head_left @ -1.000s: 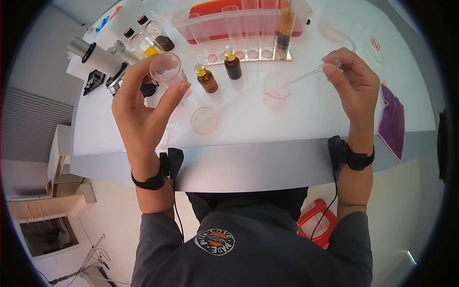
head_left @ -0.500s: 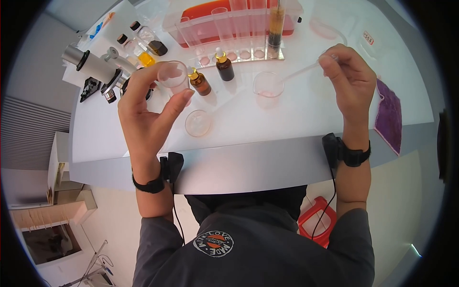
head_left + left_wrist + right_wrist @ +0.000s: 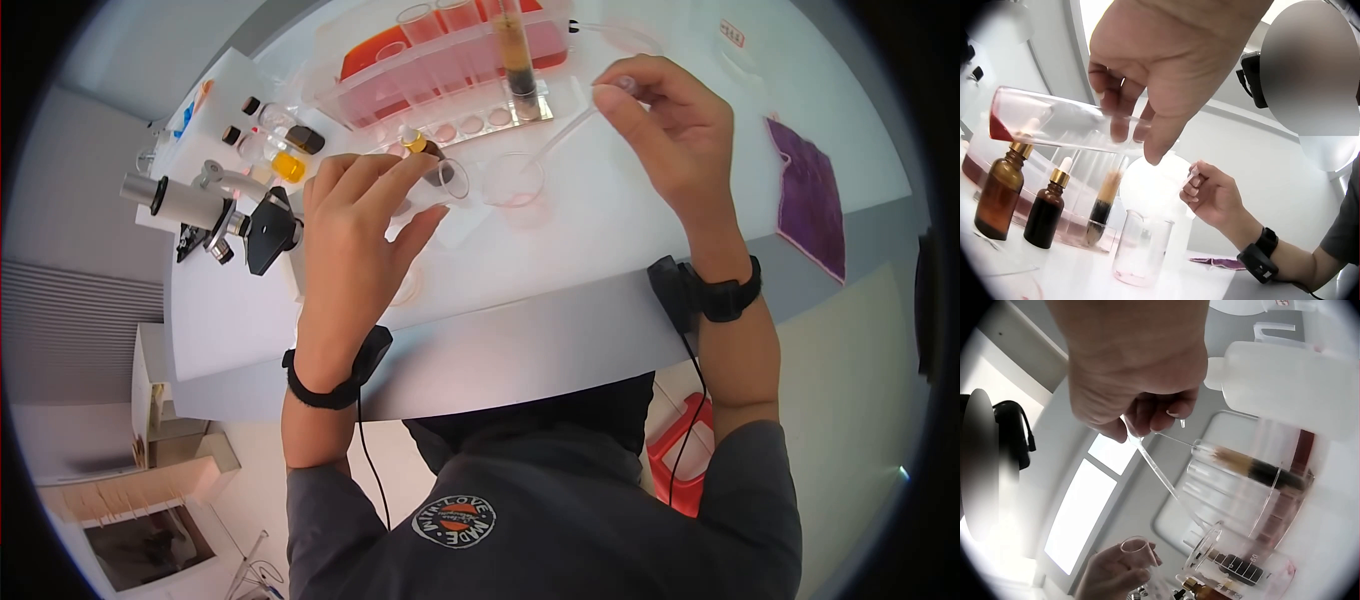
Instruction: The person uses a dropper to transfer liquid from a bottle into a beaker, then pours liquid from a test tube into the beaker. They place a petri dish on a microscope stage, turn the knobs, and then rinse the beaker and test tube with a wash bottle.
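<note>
Currently left hand [image 3: 355, 225] is gripping a tilted clear tube [image 3: 1054, 119] with red liquid [image 3: 999, 130], right hand [image 3: 672, 135] is pinching a dropper [image 3: 1159, 474] slanting toward the beaker [image 3: 1141, 253]

Left of the left hand [image 3: 350, 220], the way is blocked by a microscope [image 3: 185, 201]. Past its grip, it is blocked by two dropper bottles [image 3: 1044, 215] and a tube rack [image 3: 541, 108]. Between the grips, a beaker [image 3: 1141, 253] is met and the gap is crossed by a pipette [image 3: 566, 132]. Room is seen on the near side of that gap, and right of the right hand [image 3: 672, 130], up to a purple cloth [image 3: 808, 198].
</note>
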A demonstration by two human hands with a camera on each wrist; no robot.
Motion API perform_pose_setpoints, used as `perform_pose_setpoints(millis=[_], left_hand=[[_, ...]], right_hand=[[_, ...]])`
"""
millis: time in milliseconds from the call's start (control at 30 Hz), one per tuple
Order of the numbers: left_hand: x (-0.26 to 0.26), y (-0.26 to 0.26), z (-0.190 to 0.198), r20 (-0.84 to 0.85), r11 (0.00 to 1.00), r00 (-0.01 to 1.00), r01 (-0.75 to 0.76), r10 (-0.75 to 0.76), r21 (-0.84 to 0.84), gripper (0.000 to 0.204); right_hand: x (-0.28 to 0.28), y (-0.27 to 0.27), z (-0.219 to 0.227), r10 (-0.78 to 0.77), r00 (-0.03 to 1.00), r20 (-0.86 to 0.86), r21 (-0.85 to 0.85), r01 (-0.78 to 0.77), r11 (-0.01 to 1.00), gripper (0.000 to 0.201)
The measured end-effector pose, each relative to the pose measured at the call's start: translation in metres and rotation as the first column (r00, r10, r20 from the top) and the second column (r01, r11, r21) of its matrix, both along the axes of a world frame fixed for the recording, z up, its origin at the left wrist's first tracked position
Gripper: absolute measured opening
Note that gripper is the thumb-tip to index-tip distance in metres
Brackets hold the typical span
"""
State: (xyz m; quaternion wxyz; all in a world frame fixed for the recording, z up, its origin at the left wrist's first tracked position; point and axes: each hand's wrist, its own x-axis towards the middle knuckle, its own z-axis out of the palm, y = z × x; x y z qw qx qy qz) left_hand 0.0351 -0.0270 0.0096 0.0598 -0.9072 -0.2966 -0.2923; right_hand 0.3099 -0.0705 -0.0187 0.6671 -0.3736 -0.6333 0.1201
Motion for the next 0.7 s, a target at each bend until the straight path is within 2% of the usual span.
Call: perform_pose_setpoints(millis=[167,367,467,700], left_hand=[[0.006,0.002,-0.006,-0.084,1.0,0.996,-0.023,0.023,-0.002,0.047],[0.015,0.003,-0.005,-0.134,0.998,0.99,-0.032,0.038,0.048,0.047],[0.019,0.003,-0.004,-0.169,0.998,0.985,-0.033,0.041,0.054,0.047],[0.026,0.002,-0.003,-0.217,0.994,0.976,-0.007,0.031,0.112,0.047]], right_hand=[[-0.003,0.007,-0.01,0.001,1.0,-0.014,0.052,-0.001,0.999,0.012],[-0.005,0.007,-0.011,-0.008,1.0,-0.003,0.022,0.008,1.0,0.015],[-0.005,0.002,-0.01,0.015,1.0,0.018,-0.067,-0.014,0.998,0.007],[-0.006,0.003,-0.012,0.018,1.0,0.008,-0.075,-0.017,0.997,0.007]])
